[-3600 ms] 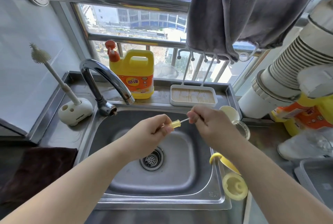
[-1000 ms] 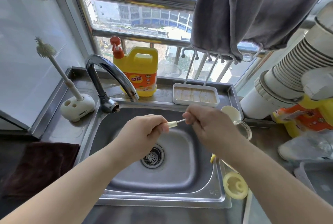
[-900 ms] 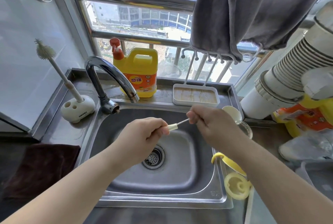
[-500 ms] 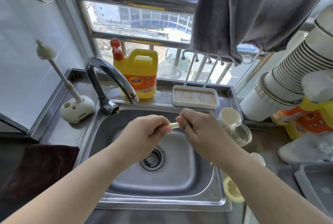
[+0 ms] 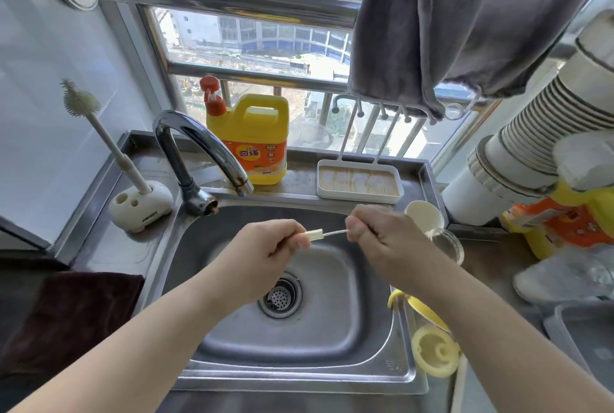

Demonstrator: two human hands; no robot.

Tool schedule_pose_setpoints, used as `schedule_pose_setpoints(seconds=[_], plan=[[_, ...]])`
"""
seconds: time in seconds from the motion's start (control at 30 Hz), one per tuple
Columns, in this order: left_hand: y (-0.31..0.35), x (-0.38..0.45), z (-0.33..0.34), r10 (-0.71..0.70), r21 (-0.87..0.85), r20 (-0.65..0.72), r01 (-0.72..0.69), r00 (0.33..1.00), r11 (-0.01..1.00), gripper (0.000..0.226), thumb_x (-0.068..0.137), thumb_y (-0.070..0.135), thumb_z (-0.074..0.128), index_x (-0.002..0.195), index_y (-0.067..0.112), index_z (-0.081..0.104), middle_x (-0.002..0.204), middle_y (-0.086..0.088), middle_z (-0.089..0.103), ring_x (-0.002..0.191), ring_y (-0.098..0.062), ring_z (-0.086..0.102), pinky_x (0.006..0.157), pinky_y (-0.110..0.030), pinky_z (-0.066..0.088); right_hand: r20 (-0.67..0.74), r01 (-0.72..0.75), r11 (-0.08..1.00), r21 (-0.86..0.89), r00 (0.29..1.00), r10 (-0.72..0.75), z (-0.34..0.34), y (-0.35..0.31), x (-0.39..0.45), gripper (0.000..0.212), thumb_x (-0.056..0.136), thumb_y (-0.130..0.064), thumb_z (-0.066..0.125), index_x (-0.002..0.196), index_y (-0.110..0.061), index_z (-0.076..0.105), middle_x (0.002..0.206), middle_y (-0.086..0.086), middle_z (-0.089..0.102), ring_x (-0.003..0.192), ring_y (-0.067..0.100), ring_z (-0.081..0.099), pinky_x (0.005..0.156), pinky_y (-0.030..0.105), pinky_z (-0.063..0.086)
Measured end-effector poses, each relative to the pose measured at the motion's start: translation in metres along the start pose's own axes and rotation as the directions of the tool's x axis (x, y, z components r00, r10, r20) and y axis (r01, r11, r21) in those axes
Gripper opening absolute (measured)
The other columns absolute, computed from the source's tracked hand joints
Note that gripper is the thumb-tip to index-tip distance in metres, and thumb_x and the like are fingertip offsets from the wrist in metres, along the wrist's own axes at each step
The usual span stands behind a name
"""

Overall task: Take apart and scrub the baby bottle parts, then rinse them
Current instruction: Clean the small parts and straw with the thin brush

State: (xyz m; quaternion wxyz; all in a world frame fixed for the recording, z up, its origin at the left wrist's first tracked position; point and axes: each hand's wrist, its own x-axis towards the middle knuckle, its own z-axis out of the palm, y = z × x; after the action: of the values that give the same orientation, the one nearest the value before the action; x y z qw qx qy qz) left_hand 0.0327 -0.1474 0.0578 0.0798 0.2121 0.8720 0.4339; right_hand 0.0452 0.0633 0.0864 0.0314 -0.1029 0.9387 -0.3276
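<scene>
Right, over the sink (image 5: 375, 339), above its drain (image 5: 280, 294): my left hand (image 5: 265, 253) pinches the small cream tube (image 5: 314, 234), my right hand (image 5: 382, 236) pinches the thin wire brush (image 5: 334, 232) running into it. Yellow cap (image 5: 432, 351) sits on the sink's right rim.

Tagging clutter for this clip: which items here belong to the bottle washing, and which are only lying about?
In use: left hand and right hand holding the thin straw brush; yellow bottle ring; clear bottle; sink.

Lying about: detergent jug, wooden-floored tray, grey towel, dark cloth.
</scene>
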Motion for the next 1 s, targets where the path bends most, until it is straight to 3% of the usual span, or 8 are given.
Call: schedule_pose_setpoints(seconds=[0.1,0.23,0.4,0.53,0.63,0.7,0.87,1.0], plan=[[0.0,-0.002,0.0,-0.015,0.002,0.037,0.015,0.999,1.0,0.028,0.096,0.023,0.05,0.071,0.036,0.053,0.054,0.019,0.049,0.051,-0.004,0.041,0.051,-0.015,0.031,0.099,-0.05,0.999,-0.006,0.994,0.05,-0.017,0.002,-0.001,0.021,0.095,-0.024,0.048,0.076,-0.026,0.055,0.072,-0.014,0.054,0.074,-0.002,0.05,0.066,0.011,0.034],[0.002,-0.001,0.002,-0.039,0.001,0.053,0.039,0.998,0.999,0.032,0.097,0.024,0.046,0.068,0.036,0.051,0.053,0.013,0.049,0.051,-0.007,0.041,0.05,-0.017,0.032,0.174,-0.035,0.969,-0.247,0.981,0.079,-0.024,0.0,-0.007,0.016,0.097,-0.034,0.044,0.086,-0.027,0.052,0.061,-0.014,0.045,0.057,0.0,0.039,0.055,0.019,0.031],[0.002,0.002,0.003,-0.071,0.001,0.08,0.071,0.994,0.997,0.032,0.098,0.027,0.044,0.068,0.036,0.052,0.051,0.013,0.048,0.049,-0.006,0.04,0.049,-0.016,0.031,0.07,-0.005,0.994,-0.106,0.997,0.012,-0.027,-0.007,-0.007,0.009,0.09,-0.021,0.06,0.084,-0.021,0.067,0.056,-0.024,0.054,0.064,-0.007,0.051,0.057,0.011,0.035],[0.005,0.003,0.003,-0.072,-0.022,0.112,0.075,0.991,0.997,0.031,0.098,0.028,0.043,0.071,0.036,0.054,0.062,0.006,0.052,0.053,-0.006,0.042,0.052,-0.017,0.033,0.09,0.065,0.983,-0.171,0.995,-0.05,-0.02,-0.006,-0.008,0.006,0.087,-0.023,0.063,0.083,-0.028,0.065,0.069,-0.021,0.056,0.073,0.005,0.055,0.071,0.032,0.047],[0.003,0.005,0.002,-0.09,-0.045,0.103,0.095,0.991,0.995,0.029,0.098,0.029,0.043,0.073,0.034,0.057,0.066,-0.006,0.054,0.05,-0.005,0.037,0.049,-0.019,0.031,-0.016,0.006,0.983,-0.182,1.0,-0.01,-0.026,0.0,-0.006,0.005,0.087,-0.026,0.063,0.084,-0.026,0.067,0.066,-0.022,0.053,0.072,0.008,0.054,0.07,0.031,0.047],[0.006,0.005,0.004,-0.08,-0.016,0.118,0.082,0.99,0.996,0.029,0.098,0.028,0.043,0.072,0.033,0.056,0.066,-0.005,0.055,0.052,-0.005,0.04,0.051,-0.018,0.031,0.039,0.119,0.972,-0.203,0.993,-0.113,-0.014,-0.011,-0.008,0.009,0.084,-0.027,0.059,0.079,-0.024,0.065,0.066,-0.017,0.055,0.07,0.011,0.055,0.064,0.032,0.047],[0.003,0.001,0.002,-0.098,-0.029,0.105,0.101,0.99,0.994,0.03,0.098,0.03,0.043,0.071,0.036,0.056,0.066,-0.005,0.053,0.053,-0.006,0.038,0.055,-0.025,0.034,-0.034,0.041,0.992,-0.119,0.998,-0.045,-0.024,-0.001,-0.003,0.002,0.082,-0.011,0.069,0.08,-0.011,0.069,0.063,-0.02,0.052,0.068,-0.008,0.053,0.063,0.006,0.036],[0.003,0.001,0.003,-0.083,-0.033,0.108,0.087,0.991,0.996,0.029,0.097,0.031,0.042,0.072,0.036,0.055,0.066,-0.003,0.055,0.052,-0.005,0.04,0.053,-0.02,0.033,0.08,0.115,0.988,-0.101,0.991,-0.107,-0.008,-0.005,-0.007,0.008,0.085,-0.007,0.06,0.084,-0.013,0.065,0.074,-0.009,0.058,0.072,0.006,0.054,0.068,0.013,0.04]])
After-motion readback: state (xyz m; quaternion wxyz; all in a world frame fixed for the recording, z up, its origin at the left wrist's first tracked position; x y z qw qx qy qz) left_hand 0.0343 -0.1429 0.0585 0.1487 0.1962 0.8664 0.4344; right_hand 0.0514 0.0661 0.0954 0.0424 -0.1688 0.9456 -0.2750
